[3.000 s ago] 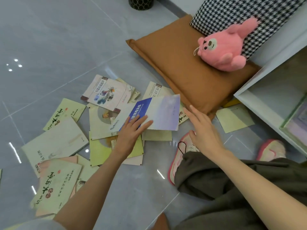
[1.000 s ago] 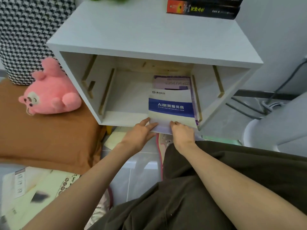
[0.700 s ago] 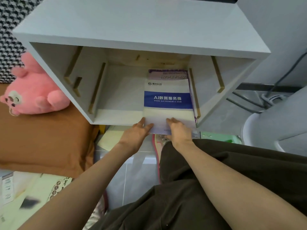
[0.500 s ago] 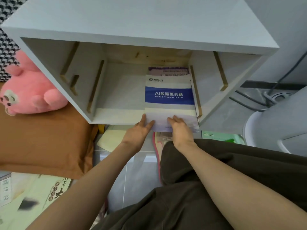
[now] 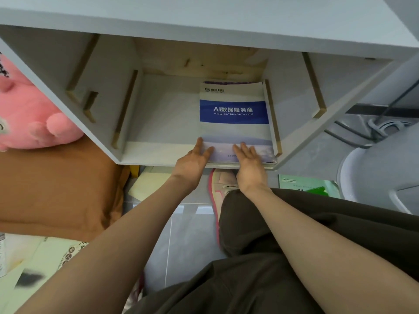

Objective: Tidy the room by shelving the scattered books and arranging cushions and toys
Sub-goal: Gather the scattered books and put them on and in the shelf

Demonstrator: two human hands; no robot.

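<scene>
Currently, left hand (image 5: 192, 163) and right hand (image 5: 249, 165) rest with straight fingers on the near edge of the blue-banded booklet (image 5: 234, 118). It lies flat inside the white shelf cabinet (image 5: 158, 146), against the right wall, atop another booklet.

The one head-worn wide-angle camera looks forward and steeply down, close to the white cabinet (image 5: 163, 123), facing straight into its open front from just above.

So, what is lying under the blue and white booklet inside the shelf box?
A purple book peeks out past the far edge of the booklet. How many lie below, and their covers, cannot be seen: the booklet covers them.
</scene>
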